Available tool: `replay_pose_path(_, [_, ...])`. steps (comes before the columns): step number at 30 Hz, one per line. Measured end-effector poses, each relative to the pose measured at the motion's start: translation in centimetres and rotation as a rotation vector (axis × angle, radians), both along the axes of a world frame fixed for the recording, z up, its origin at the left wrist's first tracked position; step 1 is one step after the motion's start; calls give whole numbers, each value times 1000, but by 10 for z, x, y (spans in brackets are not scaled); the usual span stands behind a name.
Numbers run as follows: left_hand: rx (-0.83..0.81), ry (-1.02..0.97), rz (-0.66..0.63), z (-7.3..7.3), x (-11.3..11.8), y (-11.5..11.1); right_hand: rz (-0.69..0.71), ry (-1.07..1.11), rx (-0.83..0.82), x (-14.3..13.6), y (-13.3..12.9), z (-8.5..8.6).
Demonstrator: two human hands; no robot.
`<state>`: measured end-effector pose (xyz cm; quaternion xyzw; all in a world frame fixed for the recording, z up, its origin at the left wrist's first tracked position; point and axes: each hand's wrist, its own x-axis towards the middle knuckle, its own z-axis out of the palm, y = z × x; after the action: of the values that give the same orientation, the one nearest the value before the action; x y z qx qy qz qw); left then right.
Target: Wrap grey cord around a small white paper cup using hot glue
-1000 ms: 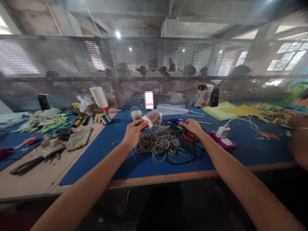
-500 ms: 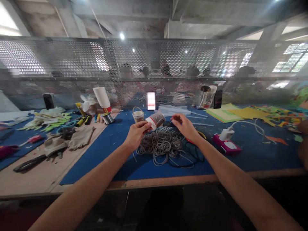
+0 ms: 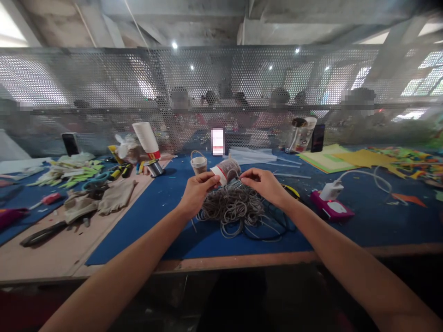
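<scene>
Tilted on its side, a paper cup (image 3: 228, 169) partly wrapped in grey cord is held at its white rim by my left hand (image 3: 199, 191). Close to the cup's other end is my right hand (image 3: 265, 184), its thumb and fingers pinched together at a thin cord that curves to the cup. Below both hands lies a loose heap of grey cord (image 3: 233, 207) on the blue mat (image 3: 145, 230). Behind my left hand stands a small cup with a handle (image 3: 199, 164).
Stacked white cups (image 3: 145, 138) lean at the left, near gloves (image 3: 117, 197) and pliers. A magenta box (image 3: 332, 207) with a white charger lies right, before yellow sheets (image 3: 325, 159). A lit phone (image 3: 218, 141) stands against the mesh screen.
My right hand has moved slightly and its fingers have come nearer the cup. A loop of cord now shows between them and the cup. My left hand keeps its hold.
</scene>
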<state>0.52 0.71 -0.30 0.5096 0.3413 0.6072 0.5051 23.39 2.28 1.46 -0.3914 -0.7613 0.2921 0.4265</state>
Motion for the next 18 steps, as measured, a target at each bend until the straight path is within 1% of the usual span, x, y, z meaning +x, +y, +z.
replay_pose_path(4, [-1, -21, -10, 2, 0, 0, -59, -24, 93, -2, -5, 6])
replay_pose_path(6, [-7, -25, -19, 3, 0, -1, -39, 12, 46, -5, -7, 9])
replay_pose_path(9, [1, -12, -39, 3, -1, -3, 54, 113, -87, -12, -8, 13])
replay_pose_path(10, [6, -9, -45, 3, -1, -3, 70, 133, -95, -14, -8, 16])
replay_pose_path(12, [8, -9, -51, 3, -1, -3, 57, 122, -8, -19, -7, 20])
replay_pose_path(16, [-4, -19, -57, 3, 0, -2, -86, -16, 322, -24, -6, 28])
replay_pose_path(18, [-5, -16, -68, 3, 0, -3, -135, -58, 422, -26, -6, 30])
